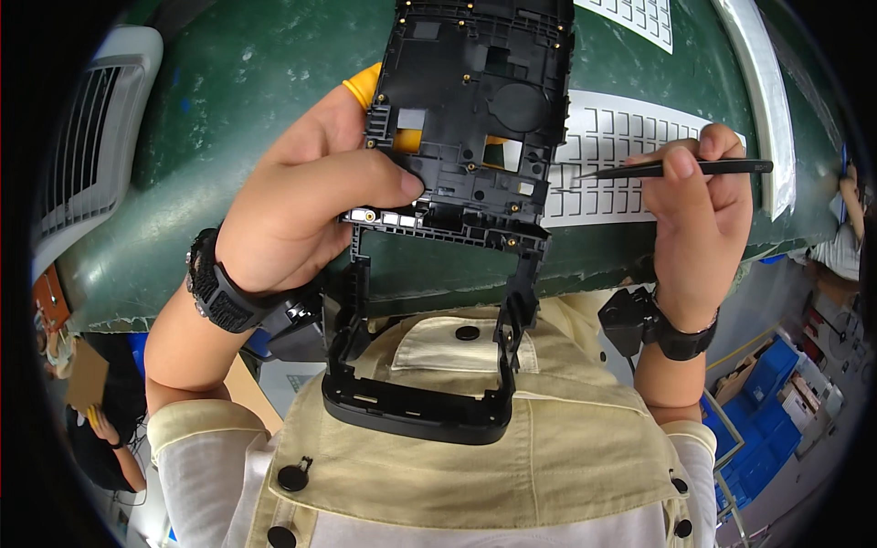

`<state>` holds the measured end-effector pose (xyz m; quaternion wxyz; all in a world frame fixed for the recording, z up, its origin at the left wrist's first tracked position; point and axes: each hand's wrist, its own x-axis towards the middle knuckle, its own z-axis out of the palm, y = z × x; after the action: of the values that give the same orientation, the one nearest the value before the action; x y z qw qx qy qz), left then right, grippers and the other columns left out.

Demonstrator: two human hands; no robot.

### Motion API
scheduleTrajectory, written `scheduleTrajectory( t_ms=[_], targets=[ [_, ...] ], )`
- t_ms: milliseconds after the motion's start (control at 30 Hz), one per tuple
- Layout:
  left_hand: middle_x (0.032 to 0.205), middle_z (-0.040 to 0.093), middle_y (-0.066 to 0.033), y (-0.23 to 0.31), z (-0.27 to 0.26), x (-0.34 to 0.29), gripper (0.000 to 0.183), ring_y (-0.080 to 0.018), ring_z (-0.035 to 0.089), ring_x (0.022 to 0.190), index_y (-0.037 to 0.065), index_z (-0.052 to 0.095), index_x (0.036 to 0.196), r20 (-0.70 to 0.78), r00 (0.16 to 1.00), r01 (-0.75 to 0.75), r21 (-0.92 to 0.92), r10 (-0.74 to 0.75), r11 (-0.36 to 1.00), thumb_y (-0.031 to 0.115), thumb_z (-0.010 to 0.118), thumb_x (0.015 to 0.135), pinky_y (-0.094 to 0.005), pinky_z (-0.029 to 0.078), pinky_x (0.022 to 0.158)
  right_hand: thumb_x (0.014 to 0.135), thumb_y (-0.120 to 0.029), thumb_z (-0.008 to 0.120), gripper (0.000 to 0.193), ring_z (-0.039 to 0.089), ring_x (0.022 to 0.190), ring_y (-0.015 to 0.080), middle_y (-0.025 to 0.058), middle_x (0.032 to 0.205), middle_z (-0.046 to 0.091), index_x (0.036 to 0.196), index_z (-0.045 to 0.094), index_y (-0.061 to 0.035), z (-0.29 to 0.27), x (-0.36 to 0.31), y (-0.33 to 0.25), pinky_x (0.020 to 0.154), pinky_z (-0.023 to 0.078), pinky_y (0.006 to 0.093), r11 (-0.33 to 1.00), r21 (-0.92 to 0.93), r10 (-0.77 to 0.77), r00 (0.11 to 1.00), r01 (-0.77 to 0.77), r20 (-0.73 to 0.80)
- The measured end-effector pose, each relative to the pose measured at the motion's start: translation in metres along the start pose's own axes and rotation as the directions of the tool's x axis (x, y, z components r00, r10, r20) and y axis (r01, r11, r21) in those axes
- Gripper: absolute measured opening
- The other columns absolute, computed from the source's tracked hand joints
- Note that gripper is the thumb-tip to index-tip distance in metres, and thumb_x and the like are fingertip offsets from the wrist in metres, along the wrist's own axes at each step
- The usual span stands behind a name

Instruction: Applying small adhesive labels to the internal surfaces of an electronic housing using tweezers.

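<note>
The left hand (301, 215) kept a closed grip on the black plastic frame (457, 183), thumb pressed on its face, its long axis running near to far. To its right, the right hand (699, 215) pinched black tweezers (676, 168), tips pointing left, seemingly over the white label sheet (607, 160) on the green worktop (247, 110).

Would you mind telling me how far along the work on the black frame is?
Done: small pale pads already sit on the black frame. In hand: the left hand holds the frame up, while the right hand aims black tweezers at the sticker sheet. Left: many stickers remain on the sheet.
</note>
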<state>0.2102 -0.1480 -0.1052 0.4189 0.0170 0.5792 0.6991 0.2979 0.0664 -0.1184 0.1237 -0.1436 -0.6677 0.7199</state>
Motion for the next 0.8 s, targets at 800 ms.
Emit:
scheduleTrajectory(
  t_ms=[800],
  targets=[
    [0.126,0.026,-0.0172,-0.001,0.005,-0.01,0.084,-0.0269,0.028,0.117,0.011,0.0,0.128,0.359,0.869,-0.219,-0.337,0.34,0.915,-0.012,0.045,0.061,-0.0392,0.027,0.094,0.077,-0.002,0.046,0.018,0.045,0.06,0.0082,0.0022,0.064,0.042,0.089,0.033,-0.0028,0.066,0.013,-0.023,0.064,0.045,0.0286,0.991,0.009,-0.135,0.982,0.135,0.13]
  ],
)
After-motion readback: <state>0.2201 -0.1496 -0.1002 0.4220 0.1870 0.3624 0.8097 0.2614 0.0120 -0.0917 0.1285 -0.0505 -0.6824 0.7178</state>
